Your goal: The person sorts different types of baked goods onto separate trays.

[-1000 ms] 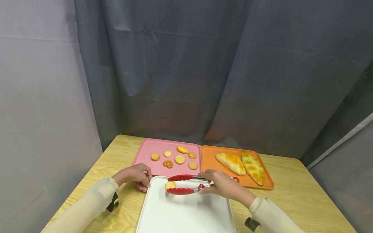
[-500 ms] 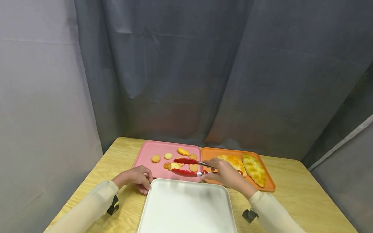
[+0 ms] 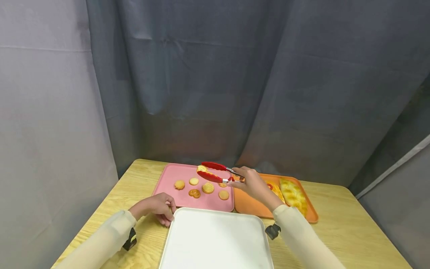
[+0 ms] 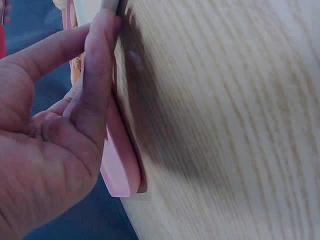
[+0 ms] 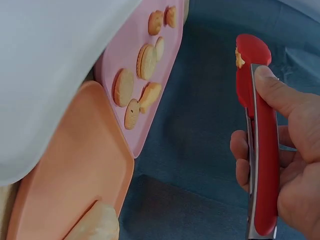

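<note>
Red silicone-tipped metal tongs sat squeezed in the right hand, their two tips nipping a small pale yellow swirl cookie lifted just beyond and left of that hand, above the far edge of the pink plastic tray. The cookie looked light, stiff and probably brittle, so a gentle pinch across its flat faces seemed wiser than a hard squeeze; the smooth tips might let it slide. The left hand curled its fingers over the near corner of the white rectangular tray, steadying it on the wooden table.
</note>
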Available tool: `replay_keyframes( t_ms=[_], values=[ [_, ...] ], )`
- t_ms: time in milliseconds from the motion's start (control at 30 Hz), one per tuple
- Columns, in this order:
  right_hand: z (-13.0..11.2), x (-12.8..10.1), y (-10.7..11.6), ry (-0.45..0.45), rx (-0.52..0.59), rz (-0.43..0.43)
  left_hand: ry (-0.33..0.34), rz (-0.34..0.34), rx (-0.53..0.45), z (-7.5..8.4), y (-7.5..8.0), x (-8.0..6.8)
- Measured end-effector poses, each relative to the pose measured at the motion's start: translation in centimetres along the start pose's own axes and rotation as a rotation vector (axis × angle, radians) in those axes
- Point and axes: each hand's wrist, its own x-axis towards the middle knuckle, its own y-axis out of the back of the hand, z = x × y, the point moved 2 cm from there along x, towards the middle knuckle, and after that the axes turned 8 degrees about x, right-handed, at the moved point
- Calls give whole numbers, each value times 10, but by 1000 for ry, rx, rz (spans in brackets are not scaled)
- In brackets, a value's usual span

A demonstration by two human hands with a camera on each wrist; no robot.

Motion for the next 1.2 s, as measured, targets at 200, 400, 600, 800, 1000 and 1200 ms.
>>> replay_keyframes(
  t_ms=[200,400,600,800,1000,1200],
  values=[
    [6,24,-14,-45,-30,15,-4,-10,15,-1,0,0],
    [10,37,-26,-77,-31,17,-10,-11,21,-1,-2,1],
    [10,50,-41,-148,-20,17,-2,-10,19,3,0,0],
    [10,60,-60,-207,-28,6,-6,-8,14,3,0,-3],
    [9,66,-73,-249,8,-22,-15,-10,4,3,-3,-7],
    [9,71,-85,-208,-81,-44,-22,-27,-6,4,-5,-9]
  ],
)
